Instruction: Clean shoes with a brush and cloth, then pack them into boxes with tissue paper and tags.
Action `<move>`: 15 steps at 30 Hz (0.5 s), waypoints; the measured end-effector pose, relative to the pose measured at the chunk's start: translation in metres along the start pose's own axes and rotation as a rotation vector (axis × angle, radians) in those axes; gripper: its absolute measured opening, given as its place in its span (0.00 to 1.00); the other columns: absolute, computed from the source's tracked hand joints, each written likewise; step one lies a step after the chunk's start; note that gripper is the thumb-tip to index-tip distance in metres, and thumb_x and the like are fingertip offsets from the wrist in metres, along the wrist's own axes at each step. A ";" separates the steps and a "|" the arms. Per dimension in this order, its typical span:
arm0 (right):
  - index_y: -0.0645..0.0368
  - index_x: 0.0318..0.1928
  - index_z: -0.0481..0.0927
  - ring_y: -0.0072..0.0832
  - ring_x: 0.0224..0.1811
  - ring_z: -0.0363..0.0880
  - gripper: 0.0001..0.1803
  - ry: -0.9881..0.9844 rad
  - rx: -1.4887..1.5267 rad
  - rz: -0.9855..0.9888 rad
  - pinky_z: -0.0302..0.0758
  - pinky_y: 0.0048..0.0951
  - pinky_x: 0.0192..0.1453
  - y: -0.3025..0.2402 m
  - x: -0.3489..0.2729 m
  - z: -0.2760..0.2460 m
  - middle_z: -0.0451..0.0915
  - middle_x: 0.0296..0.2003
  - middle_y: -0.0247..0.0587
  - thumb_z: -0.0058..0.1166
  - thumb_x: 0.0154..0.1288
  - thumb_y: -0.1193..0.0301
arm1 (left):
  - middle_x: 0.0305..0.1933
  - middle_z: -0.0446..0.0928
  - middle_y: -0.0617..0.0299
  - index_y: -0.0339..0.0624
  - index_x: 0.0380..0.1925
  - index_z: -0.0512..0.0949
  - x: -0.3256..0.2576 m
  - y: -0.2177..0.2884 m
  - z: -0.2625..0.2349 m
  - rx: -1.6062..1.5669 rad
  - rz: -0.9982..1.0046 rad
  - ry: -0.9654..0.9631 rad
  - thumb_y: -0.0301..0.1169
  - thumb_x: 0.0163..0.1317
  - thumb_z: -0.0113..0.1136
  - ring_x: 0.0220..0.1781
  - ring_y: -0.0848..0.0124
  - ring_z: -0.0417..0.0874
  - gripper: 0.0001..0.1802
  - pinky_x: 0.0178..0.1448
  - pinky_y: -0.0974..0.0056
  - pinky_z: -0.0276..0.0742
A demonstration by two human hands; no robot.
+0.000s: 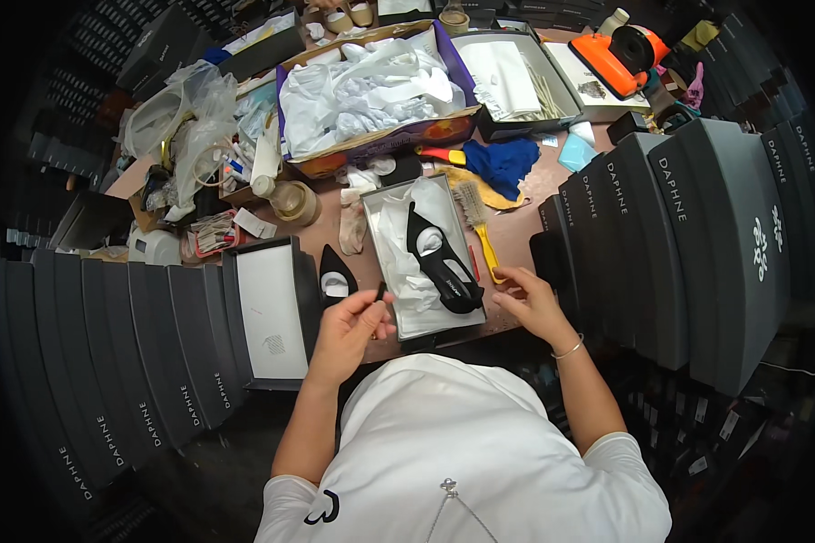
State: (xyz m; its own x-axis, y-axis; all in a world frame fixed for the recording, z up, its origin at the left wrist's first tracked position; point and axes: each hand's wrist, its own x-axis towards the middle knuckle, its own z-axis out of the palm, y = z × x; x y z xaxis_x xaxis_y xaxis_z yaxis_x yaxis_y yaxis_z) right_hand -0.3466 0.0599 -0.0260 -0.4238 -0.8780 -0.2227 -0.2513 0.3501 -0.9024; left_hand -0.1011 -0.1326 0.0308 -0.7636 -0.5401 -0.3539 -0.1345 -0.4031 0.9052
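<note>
A black pointed shoe (pixel 439 267) with pale paper in its toe lies on white tissue paper in a grey shoe box (pixel 385 231) in front of me. Its mate, another black pointed shoe (pixel 331 269), is just left of the box, with my left hand (pixel 349 335) closed on its rear part. A small black piece sticks up by the fingertips, and the palm hides the rest. To the right of the box, a yellow-handled brush (pixel 484 244) lies with its bristles away from me. The thumb and fingers of my right hand (pixel 532 306) are at its handle end.
Grey shoe boxes stand in rows at left (pixel 136 335) and right (pixel 647 235). An open box lid (pixel 270 312) is beside the left shoe. Farther back are a carton of white tissue (pixel 371 95), a blue cloth (pixel 505 166), a glass jar (pixel 295 203) and an orange device (pixel 618 61).
</note>
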 end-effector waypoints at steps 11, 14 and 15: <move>0.60 0.65 0.66 0.21 0.46 0.75 0.30 -0.485 0.350 -0.177 0.72 0.23 0.52 -0.046 -0.014 0.054 0.76 0.47 0.36 0.59 0.64 0.71 | 0.35 0.77 0.63 0.32 0.48 0.75 -0.027 -0.035 0.055 -0.134 -0.050 -0.101 0.27 0.71 0.48 0.34 0.78 0.76 0.12 0.43 0.71 0.75; 0.62 0.56 0.74 0.23 0.39 0.76 0.20 -0.678 0.740 0.066 0.72 0.25 0.48 -0.029 -0.031 0.073 0.80 0.39 0.35 0.54 0.68 0.65 | 0.35 0.76 0.62 0.34 0.48 0.74 -0.040 -0.045 0.063 -0.383 0.048 0.125 0.28 0.72 0.47 0.33 0.76 0.76 0.11 0.42 0.69 0.76; 0.63 0.54 0.74 0.23 0.38 0.76 0.18 -0.702 0.592 -0.009 0.72 0.24 0.46 -0.030 -0.031 0.072 0.80 0.38 0.37 0.53 0.68 0.66 | 0.35 0.75 0.63 0.35 0.49 0.73 -0.043 -0.045 0.062 -0.454 0.118 0.216 0.29 0.72 0.47 0.33 0.76 0.76 0.11 0.42 0.68 0.77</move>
State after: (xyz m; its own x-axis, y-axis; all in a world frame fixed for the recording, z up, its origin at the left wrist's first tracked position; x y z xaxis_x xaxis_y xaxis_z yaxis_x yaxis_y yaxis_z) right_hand -0.2633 0.0531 -0.0186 0.2503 -0.9444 -0.2135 0.3169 0.2882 -0.9036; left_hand -0.1011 -0.0457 0.0196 -0.6024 -0.7224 -0.3394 0.2691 -0.5842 0.7657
